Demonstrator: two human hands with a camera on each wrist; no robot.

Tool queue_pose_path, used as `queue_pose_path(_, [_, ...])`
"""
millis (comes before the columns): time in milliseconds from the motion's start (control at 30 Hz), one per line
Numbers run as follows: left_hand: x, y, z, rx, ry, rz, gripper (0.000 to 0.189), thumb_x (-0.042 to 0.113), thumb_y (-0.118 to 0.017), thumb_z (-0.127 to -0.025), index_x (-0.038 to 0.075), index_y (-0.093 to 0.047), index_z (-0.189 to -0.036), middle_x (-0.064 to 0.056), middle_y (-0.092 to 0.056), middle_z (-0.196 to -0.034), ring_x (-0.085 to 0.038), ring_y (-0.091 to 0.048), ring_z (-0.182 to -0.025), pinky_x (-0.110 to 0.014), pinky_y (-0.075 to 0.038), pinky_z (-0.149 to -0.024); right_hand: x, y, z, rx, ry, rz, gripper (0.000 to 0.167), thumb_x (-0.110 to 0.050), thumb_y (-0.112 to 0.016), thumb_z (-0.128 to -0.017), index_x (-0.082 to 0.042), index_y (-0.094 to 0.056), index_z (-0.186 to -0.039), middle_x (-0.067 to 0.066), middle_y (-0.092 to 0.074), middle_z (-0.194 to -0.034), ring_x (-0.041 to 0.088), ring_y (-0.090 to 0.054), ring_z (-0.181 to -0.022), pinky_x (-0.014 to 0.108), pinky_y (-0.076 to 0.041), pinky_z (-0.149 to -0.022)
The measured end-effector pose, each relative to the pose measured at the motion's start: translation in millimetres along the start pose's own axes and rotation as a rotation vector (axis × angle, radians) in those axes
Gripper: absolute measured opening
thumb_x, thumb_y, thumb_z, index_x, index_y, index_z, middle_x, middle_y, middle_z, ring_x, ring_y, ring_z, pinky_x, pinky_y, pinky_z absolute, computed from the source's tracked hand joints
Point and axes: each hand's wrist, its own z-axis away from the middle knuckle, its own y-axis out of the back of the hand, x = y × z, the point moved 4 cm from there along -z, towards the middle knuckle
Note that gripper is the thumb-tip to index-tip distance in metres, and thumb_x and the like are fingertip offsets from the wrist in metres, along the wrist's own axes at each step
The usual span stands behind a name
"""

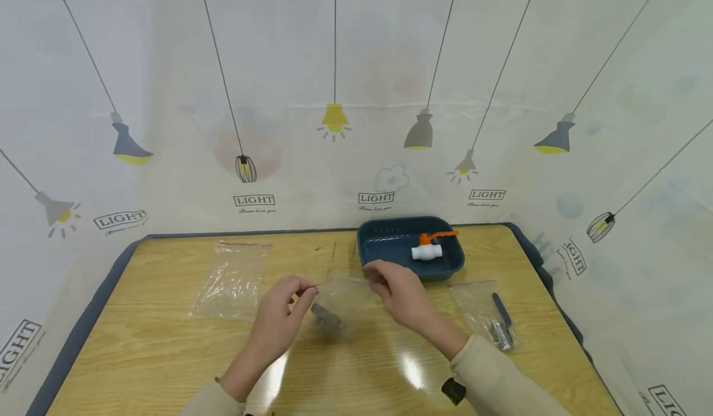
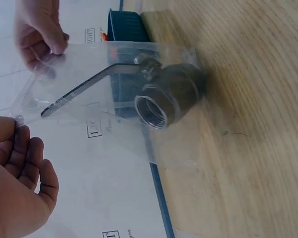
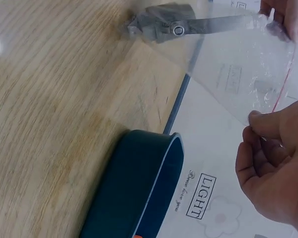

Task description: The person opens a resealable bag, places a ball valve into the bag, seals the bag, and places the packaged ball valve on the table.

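My left hand (image 1: 278,320) pinches one top corner of a clear zip bag (image 1: 354,301), and my right hand (image 1: 405,297) pinches the opposite corner. Between them the bag hangs spread over the table's middle. Inside its lower part is a metal ball valve (image 2: 179,94) with a threaded opening and a long lever handle (image 2: 84,89) that slants up toward the left hand's corner. Along the bag's top edge runs a red zip line (image 3: 283,89), visible in the right wrist view.
Behind my right hand stands a dark blue basin (image 1: 384,255) holding a white plastic valve (image 1: 427,252) with an orange handle. A flat clear zip bag (image 1: 234,280) lies at left. At right, another bag (image 1: 472,298) contains a metal valve with a blue handle (image 1: 502,309).
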Motion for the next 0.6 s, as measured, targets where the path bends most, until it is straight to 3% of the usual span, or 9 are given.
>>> queue_pose_path(200, [10.4,0.3,-1.5,0.012,-0.082,-0.068,0.008,0.021,-0.062,-0.096,0.018,-0.069,-0.093,0.013,-0.062,-0.085,-0.001,-0.057,-0.081,-0.030,-0.051,-0.070,6.5,-0.9,-1.0,-0.013,0.036,0.064,0.015,-0.008,-0.067,-0.091,-0.015,-0.069,-0.104,-0.004,-0.069,-0.096,0.011,-0.064,-0.086,0.027,-0.052,-0.074])
queue_pose_path(433, [14.1,1.6,-3.5,0.024,-0.094,-0.148,0.007,0.021,-0.064,-0.095,0.019,-0.070,-0.093,0.012,-0.064,-0.086,-0.003,-0.059,-0.082,-0.028,-0.050,-0.070,2.1,-1.6,-1.4,-0.044,0.045,0.082,0.016,-0.012,-0.068,-0.091,-0.017,-0.070,-0.106,-0.005,-0.068,-0.096,0.011,-0.062,-0.087,0.028,-0.052,-0.076])
queue_pose_path(600, [17.1,-0.7,-6.0,0.030,-0.097,-0.195,0.006,0.021,-0.065,-0.094,0.018,-0.070,-0.093,0.009,-0.066,-0.088,-0.006,-0.061,-0.085,-0.030,-0.051,-0.073,-10.8,-5.5,-2.9,-0.078,0.064,0.066,0.021,-0.025,-0.070,-0.090,-0.019,-0.069,-0.110,-0.005,-0.069,-0.103,0.014,-0.063,-0.096,0.037,-0.050,-0.086])
